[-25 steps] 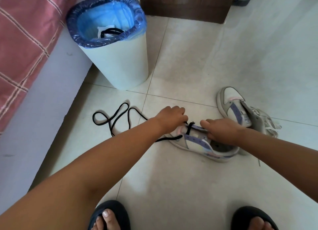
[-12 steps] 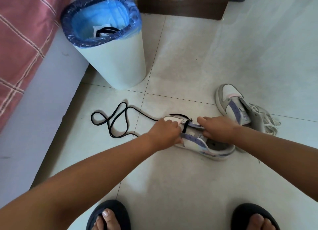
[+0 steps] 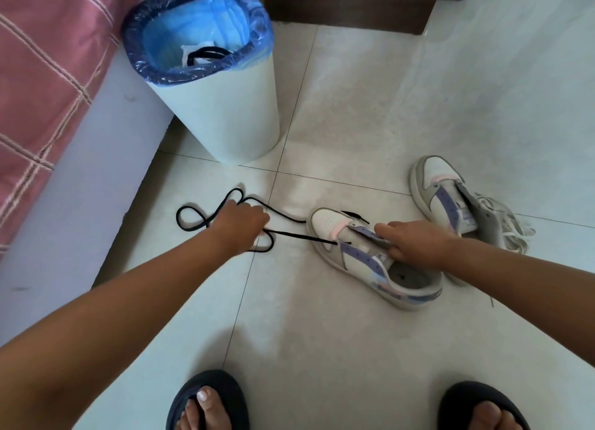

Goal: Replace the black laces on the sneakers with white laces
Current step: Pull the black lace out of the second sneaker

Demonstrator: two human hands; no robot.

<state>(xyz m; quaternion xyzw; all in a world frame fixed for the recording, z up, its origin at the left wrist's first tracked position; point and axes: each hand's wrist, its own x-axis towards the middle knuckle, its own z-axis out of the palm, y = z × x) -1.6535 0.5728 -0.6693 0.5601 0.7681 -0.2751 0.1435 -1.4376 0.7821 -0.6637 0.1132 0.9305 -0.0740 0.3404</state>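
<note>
1. On the tiled floor [image 3: 338, 107], left hand [image 3: 240, 225] w/ fingers curled down onto the black lace [image 3: 289, 235]; looks like it grips the lace, but the fingertips are hidden behind the hand.
2. Right hand [image 3: 415, 243] rests on the near sneaker [image 3: 370, 259], fingers bent & pressing on the tongue/eyelet strip; thumb on the near side.
3. Black lace runs from under left hand to the sneaker's front eyelets; a short end sticks out at the far side of the toe. The rest lies in loops on the floor left of the hand.
4. Second sneaker [image 3: 444, 194] just behind the first, touching it, toe pointing away.
5. White laces [image 3: 505, 223] in a loose heap beside the second sneaker, right side.
6. Bin [image 3: 222, 107] w/ blue bag farther back left; another black lace [image 3: 206, 53] inside.
7. Bed w/ pink checked cover [image 3: 48, 75] at left edge.
8. Two feet in dark slippers [image 3: 209, 397] at the bottom.
</note>
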